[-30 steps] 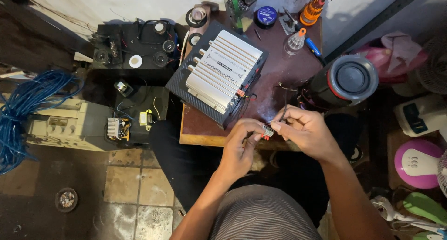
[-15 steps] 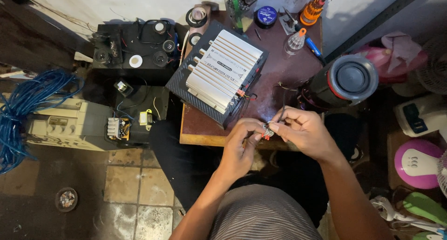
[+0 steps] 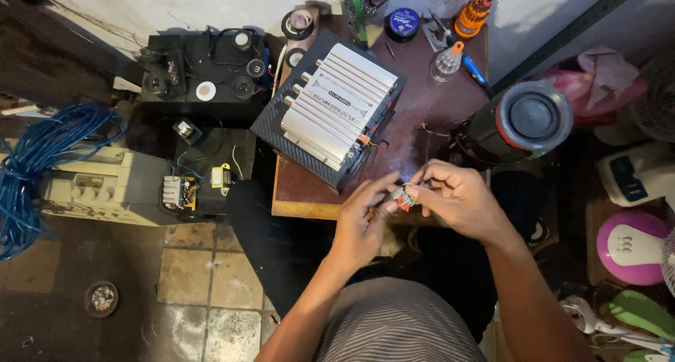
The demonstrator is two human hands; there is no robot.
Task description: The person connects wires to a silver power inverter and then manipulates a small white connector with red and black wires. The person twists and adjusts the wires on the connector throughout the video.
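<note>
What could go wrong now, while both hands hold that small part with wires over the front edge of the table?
1. The small part is pinched between the left hand and right hand past the table edge; if it slips, it probably drops to the floor.
2. The silver amplifier lies close by with thin wires at its corner; a hand movement may snag them.

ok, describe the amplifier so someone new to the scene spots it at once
Find the small brown table in the middle of the view. The amplifier lies tilted on its left half, above the left hand. It is the only flat box with a ribbed silver top and dark edges; the black speaker to its right is round.
</note>
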